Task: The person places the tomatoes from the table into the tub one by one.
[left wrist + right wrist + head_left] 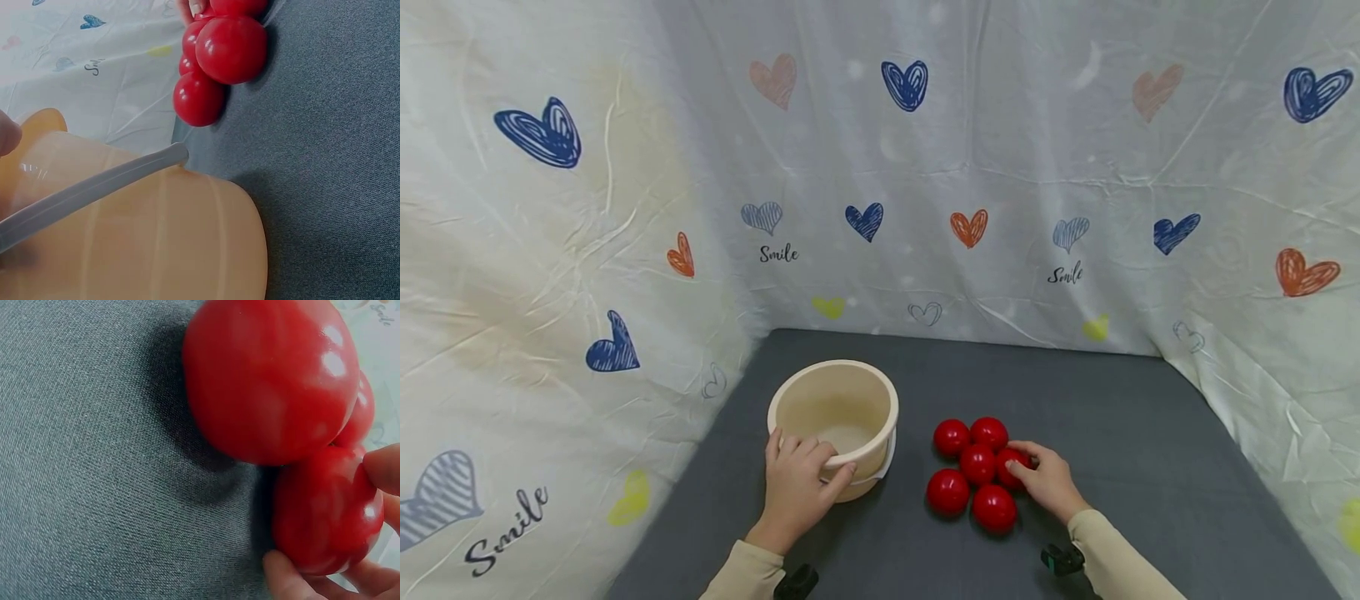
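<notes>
A cream-coloured bucket (880, 454) with a pale handle (94, 190) stands upright on the dark cloth, and its inside shows no contents. My left hand (797, 492) grips the bucket's near rim, thumb and fingers spread along it. To the right, several glossy, tomato-like red balls (948, 492) lie in a close cluster. At the cluster's right side, my right hand (1051, 482) holds one red ball (328, 512) between thumb and fingers. In the right wrist view this ball sits low beside a larger-looking red ball (269, 381); whether it touches the cloth is hard to tell.
Dark grey cloth (1112, 417) covers the table. White curtains (1015, 133) printed with hearts and "Smile" hang at the back and both sides. Dark wrist cameras (1062, 559) sit at the sleeves.
</notes>
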A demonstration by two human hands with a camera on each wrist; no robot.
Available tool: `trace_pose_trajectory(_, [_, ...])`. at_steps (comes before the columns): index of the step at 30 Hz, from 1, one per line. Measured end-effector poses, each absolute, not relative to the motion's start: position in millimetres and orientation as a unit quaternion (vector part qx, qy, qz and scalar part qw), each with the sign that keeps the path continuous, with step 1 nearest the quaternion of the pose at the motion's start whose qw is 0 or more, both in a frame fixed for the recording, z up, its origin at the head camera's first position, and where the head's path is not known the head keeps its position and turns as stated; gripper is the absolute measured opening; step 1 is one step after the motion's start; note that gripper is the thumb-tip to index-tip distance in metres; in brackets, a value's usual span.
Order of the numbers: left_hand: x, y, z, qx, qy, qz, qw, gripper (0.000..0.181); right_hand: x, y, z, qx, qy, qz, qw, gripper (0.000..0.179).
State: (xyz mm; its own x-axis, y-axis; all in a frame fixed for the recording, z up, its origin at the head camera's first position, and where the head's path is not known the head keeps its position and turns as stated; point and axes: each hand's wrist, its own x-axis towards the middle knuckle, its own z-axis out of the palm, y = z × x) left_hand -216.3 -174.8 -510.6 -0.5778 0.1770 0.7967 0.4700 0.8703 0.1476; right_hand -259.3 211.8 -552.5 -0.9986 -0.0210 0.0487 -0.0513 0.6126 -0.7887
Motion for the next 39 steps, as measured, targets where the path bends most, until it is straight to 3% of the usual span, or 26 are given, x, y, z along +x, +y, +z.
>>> trace_pose_trajectory(16, [-216.4, -175.2, -511.9, -0.184, -0.870, -0.179, 0.421, 0.025, -268.8, 225.0, -523.5, 0.017, -0.897, 0.441, 0.022, 0.041])
trace_pose_trajectory(30, [-217.8, -174.2, -511.0, -0.185, -0.868, -0.180, 0.425, 0.027, -297.8, 221.9, -440.4, 0.056, -0.884, 0.460, 0.065, 0.045])
trace_pose_trajectory(39, [-217.9, -173.9, -511.5, -0.184, -0.865, -0.183, 0.430, 0.028, -317.9, 178.1, -393.8, 0.126, -0.871, 0.467, 0.090, 0.043])
